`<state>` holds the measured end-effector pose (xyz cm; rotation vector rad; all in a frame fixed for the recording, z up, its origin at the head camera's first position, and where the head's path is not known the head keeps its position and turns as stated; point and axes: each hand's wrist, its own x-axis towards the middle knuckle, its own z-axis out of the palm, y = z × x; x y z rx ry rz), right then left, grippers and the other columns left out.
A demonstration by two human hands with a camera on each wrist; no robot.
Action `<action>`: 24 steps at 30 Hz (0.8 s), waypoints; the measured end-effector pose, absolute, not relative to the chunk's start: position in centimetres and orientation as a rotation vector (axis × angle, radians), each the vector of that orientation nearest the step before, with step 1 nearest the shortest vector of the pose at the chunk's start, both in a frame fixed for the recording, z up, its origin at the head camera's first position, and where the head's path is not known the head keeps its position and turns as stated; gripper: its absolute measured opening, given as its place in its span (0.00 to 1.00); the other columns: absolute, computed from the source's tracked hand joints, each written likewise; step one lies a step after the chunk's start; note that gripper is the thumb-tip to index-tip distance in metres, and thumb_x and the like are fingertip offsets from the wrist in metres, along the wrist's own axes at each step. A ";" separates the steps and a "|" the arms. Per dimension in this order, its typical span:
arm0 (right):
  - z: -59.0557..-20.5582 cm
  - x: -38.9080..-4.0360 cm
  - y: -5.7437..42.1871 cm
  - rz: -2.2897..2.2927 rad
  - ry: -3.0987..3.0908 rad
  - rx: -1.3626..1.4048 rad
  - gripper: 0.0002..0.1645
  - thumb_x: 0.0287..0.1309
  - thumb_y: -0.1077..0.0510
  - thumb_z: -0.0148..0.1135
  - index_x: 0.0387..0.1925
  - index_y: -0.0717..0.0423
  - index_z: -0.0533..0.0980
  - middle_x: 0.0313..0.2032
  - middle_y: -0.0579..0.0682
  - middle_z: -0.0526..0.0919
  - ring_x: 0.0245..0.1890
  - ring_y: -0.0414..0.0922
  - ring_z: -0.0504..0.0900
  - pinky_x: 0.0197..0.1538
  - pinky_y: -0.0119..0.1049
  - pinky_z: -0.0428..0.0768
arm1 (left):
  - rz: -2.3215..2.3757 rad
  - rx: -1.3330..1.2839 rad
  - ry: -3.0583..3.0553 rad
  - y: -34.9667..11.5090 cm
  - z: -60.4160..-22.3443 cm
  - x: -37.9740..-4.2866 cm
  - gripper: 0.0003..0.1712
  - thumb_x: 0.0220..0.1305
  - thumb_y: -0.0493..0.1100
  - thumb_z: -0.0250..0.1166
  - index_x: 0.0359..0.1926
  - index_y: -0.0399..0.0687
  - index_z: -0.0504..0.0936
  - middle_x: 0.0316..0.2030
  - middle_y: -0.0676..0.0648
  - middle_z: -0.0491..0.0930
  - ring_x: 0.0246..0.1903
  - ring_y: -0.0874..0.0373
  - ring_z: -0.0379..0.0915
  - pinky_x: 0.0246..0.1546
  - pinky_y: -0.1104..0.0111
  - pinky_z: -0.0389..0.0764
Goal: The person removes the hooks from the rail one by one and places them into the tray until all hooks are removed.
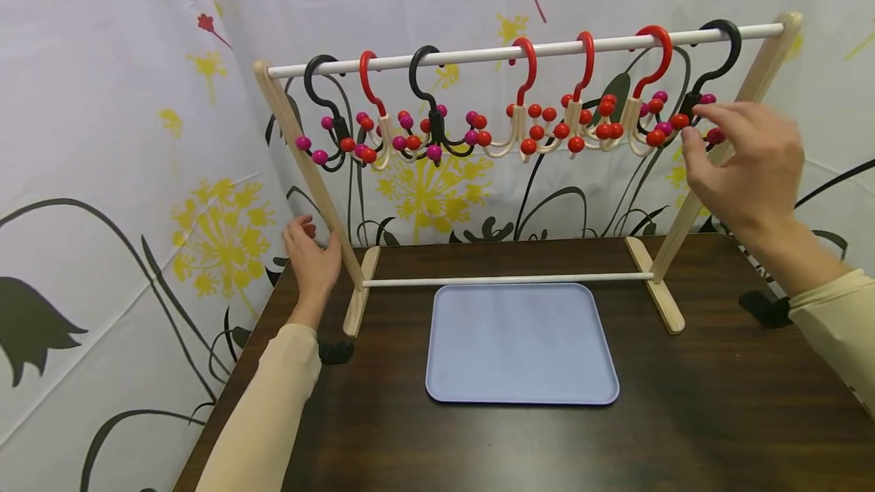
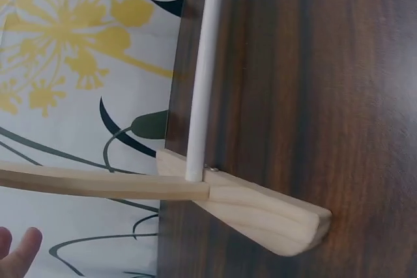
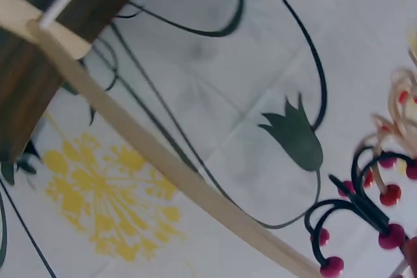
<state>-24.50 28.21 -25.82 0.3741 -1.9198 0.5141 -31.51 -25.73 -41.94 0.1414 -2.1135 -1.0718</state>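
Note:
A wooden rack with a white top rod (image 1: 472, 56) carries several small hooks, some black, others red. Each has curved prongs tipped with red or pink balls. At the right end hangs a black hook (image 1: 733, 52); its dark prongs (image 3: 355, 203) and pink balls show in the right wrist view. My right hand (image 1: 755, 162) is raised beside this hook's neck, thumb and index finger bent but apart; whether they touch it is unclear. My left hand (image 1: 313, 260) is beside the rack's left post (image 1: 301, 143), fingers loosely bent, holding nothing.
A pale blue tray (image 1: 522, 344) lies on the dark wooden table (image 1: 519, 446), in front of the white lower rod (image 1: 506, 279). The rack's wooden feet (image 2: 267, 216) rest on the table. Behind hangs a flower-patterned curtain (image 1: 123, 135).

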 end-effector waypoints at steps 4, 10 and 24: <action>-23.8 -25.2 29.0 0.593 -2.112 0.107 0.23 0.61 0.51 0.59 0.52 0.62 0.82 0.41 0.66 0.85 0.39 0.62 0.81 0.38 0.36 0.62 | -1.111 0.133 -2.110 -25.3 -41.7 -32.2 0.26 0.60 0.41 0.68 0.56 0.36 0.68 0.47 0.36 0.67 0.48 0.44 0.65 0.48 0.56 0.66; -21.6 -26.3 30.0 0.632 -2.468 -0.100 0.33 0.64 0.46 0.54 0.63 0.62 0.72 0.54 0.64 0.79 0.53 0.63 0.78 0.38 0.34 0.62 | -1.125 0.153 -2.081 -24.8 -42.1 -32.7 0.19 0.61 0.38 0.66 0.50 0.34 0.72 0.44 0.36 0.73 0.43 0.43 0.72 0.49 0.56 0.69; -20.9 -28.4 30.3 0.726 -2.665 -0.176 0.37 0.66 0.42 0.51 0.62 0.68 0.72 0.57 0.68 0.75 0.59 0.66 0.69 0.35 0.43 0.66 | -1.055 0.223 -2.050 -24.7 -42.0 -32.8 0.12 0.59 0.37 0.66 0.43 0.38 0.76 0.31 0.39 0.78 0.35 0.44 0.75 0.43 0.52 0.70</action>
